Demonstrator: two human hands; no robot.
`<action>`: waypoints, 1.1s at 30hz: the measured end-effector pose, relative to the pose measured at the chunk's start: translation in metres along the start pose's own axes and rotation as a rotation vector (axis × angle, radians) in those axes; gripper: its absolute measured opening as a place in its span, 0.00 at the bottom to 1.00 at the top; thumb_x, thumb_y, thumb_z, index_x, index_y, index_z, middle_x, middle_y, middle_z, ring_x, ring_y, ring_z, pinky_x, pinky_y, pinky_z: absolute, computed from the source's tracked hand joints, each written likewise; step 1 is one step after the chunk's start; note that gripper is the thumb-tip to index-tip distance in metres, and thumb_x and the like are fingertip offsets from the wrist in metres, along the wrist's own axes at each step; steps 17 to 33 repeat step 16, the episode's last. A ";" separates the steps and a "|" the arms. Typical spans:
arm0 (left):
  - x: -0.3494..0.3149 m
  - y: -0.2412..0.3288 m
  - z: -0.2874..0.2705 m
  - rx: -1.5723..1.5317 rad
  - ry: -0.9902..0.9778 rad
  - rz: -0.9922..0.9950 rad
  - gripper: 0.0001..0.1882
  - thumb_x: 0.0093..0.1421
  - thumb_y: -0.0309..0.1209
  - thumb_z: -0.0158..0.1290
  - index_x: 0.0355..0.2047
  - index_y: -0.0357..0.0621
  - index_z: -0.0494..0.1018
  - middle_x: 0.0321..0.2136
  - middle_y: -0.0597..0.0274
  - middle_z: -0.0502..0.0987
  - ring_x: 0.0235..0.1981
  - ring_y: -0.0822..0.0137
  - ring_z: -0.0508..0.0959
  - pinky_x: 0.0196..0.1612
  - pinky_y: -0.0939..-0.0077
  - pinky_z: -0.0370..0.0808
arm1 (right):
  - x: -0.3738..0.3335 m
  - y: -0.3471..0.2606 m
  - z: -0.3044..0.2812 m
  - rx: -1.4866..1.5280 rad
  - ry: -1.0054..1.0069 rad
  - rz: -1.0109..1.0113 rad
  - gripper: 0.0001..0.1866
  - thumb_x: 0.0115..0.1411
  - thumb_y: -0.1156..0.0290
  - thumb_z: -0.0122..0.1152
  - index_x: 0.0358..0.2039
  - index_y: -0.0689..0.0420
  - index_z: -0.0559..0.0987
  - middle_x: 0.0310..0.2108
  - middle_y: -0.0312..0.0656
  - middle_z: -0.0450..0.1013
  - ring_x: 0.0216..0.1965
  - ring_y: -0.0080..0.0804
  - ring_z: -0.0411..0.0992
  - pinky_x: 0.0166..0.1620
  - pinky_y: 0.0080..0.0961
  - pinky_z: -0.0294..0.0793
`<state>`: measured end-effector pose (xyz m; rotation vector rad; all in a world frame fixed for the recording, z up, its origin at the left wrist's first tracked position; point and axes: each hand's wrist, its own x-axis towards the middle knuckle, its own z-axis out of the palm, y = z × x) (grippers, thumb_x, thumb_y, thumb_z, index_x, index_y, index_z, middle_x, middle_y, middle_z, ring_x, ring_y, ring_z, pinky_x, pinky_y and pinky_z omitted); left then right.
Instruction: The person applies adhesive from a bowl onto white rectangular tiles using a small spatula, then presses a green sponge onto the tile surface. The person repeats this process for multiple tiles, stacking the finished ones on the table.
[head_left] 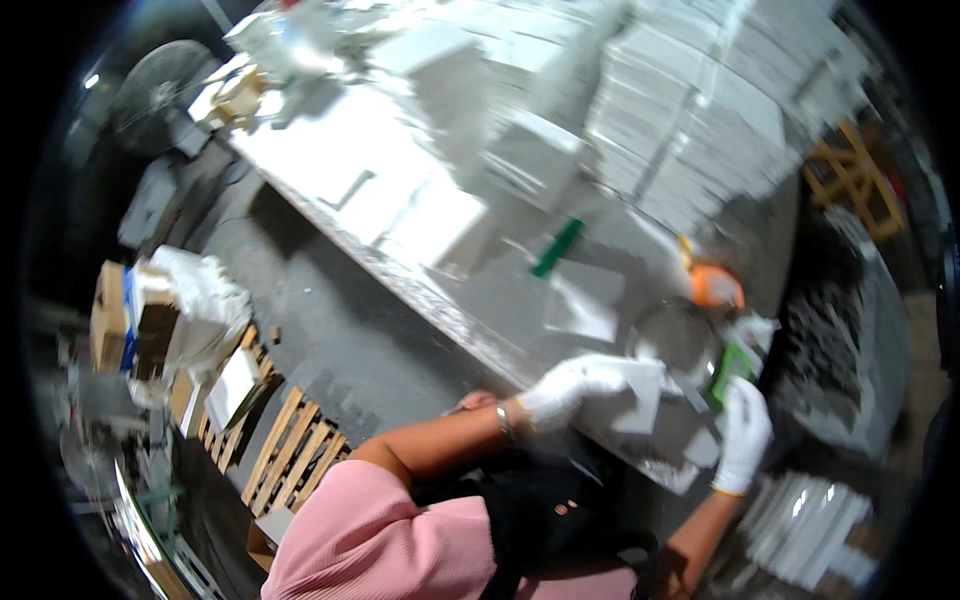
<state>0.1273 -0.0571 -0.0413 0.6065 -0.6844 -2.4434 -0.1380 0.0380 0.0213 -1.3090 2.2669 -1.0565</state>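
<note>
My left hand, in a white glove, is closed on the edge of a thin white square sheet or tile near the table's front edge. My right hand, also gloved in white, is at the right end of the table, its fingers closed at the lower end of a bright green object; blur hides its exact kind. A round, greyish dish sits between and beyond my hands. Another white flat piece lies past my left hand, with a dark green bar beside it.
An orange object is beyond the dish. Tall stacks of white blocks fill the table's far side. Right of the table stands a large grey sack of dark pieces. Wooden pallets and boxes are on the left floor.
</note>
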 end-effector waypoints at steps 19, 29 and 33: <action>0.000 -0.009 -0.010 -0.008 0.128 -0.078 0.24 0.60 0.28 0.58 0.56 0.34 0.70 0.47 0.57 0.79 0.45 0.67 0.79 0.52 0.71 0.75 | -0.020 0.005 0.045 0.235 -0.141 0.203 0.13 0.61 0.74 0.62 0.47 0.56 0.82 0.31 0.39 0.79 0.30 0.19 0.75 0.34 0.17 0.74; 0.000 -0.009 -0.010 -0.008 0.128 -0.078 0.24 0.60 0.28 0.58 0.56 0.34 0.70 0.47 0.57 0.79 0.45 0.67 0.79 0.52 0.71 0.75 | -0.020 0.005 0.045 0.235 -0.141 0.203 0.13 0.61 0.74 0.62 0.47 0.56 0.82 0.31 0.39 0.79 0.30 0.19 0.75 0.34 0.17 0.74; 0.000 -0.009 -0.010 -0.008 0.128 -0.078 0.24 0.60 0.28 0.58 0.56 0.34 0.70 0.47 0.57 0.79 0.45 0.67 0.79 0.52 0.71 0.75 | -0.020 0.005 0.045 0.235 -0.141 0.203 0.13 0.61 0.74 0.62 0.47 0.56 0.82 0.31 0.39 0.79 0.30 0.19 0.75 0.34 0.17 0.74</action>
